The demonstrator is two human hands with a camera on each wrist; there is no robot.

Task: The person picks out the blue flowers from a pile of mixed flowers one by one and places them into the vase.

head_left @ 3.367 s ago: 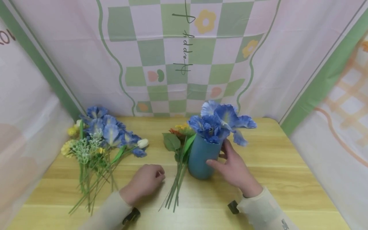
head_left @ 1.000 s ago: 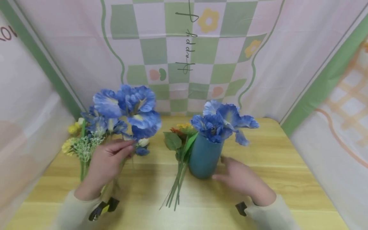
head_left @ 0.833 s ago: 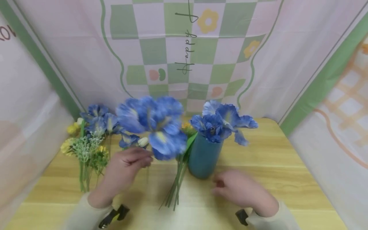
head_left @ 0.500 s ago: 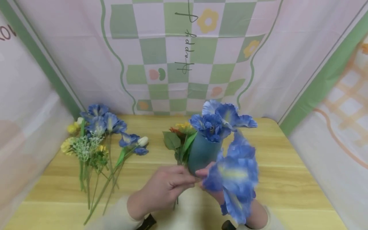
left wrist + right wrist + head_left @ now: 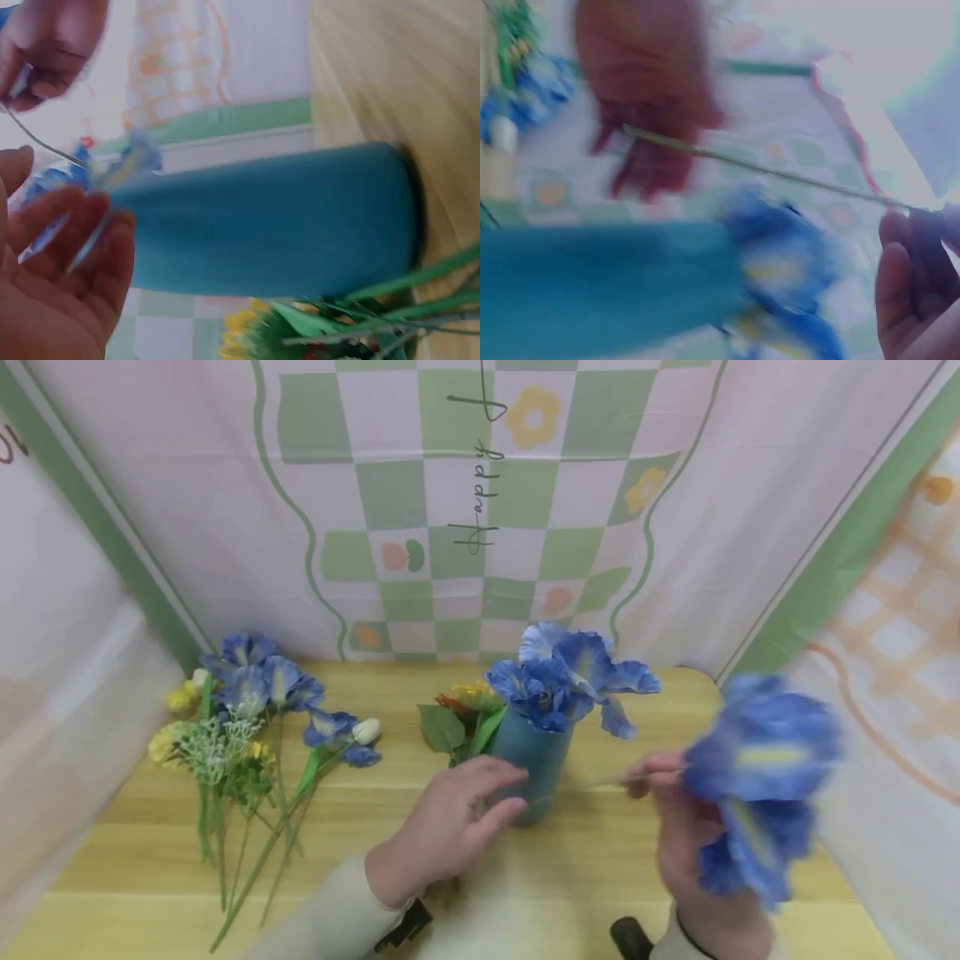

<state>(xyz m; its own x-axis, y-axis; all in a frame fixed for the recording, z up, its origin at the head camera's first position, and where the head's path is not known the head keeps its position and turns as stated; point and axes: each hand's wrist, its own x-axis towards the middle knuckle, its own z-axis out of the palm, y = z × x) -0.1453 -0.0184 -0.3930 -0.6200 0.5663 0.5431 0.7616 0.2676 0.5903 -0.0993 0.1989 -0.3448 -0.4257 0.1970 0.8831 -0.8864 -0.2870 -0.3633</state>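
My right hand [image 5: 693, 852] pinches the thin stem of a large blue flower [image 5: 772, 747], raised to the right of the blue vase [image 5: 543, 760]. That stem [image 5: 780, 174] slants across the right wrist view, its far end by my left hand [image 5: 645, 82]. Relaxed and parted, the fingers of my left hand [image 5: 438, 831] are in front of the vase; whether they touch the stem or vase is unclear. The left wrist view shows the vase [image 5: 285, 225] beside this hand [image 5: 60, 300]. Blue flowers [image 5: 585, 668] stand in the vase. The held bloom is blurred.
A pile of blue, yellow and white flowers [image 5: 277, 681] lies on the table's left side. Flowers with orange and yellow heads [image 5: 474, 695] and a green leaf [image 5: 441, 728] lie just left of the vase. A patterned cloth [image 5: 517, 493] hangs behind.
A blue flower has left the pile on the left. My left hand carried it to the middle, and my right hand took its stem and moved right. My left fingers have loosened.
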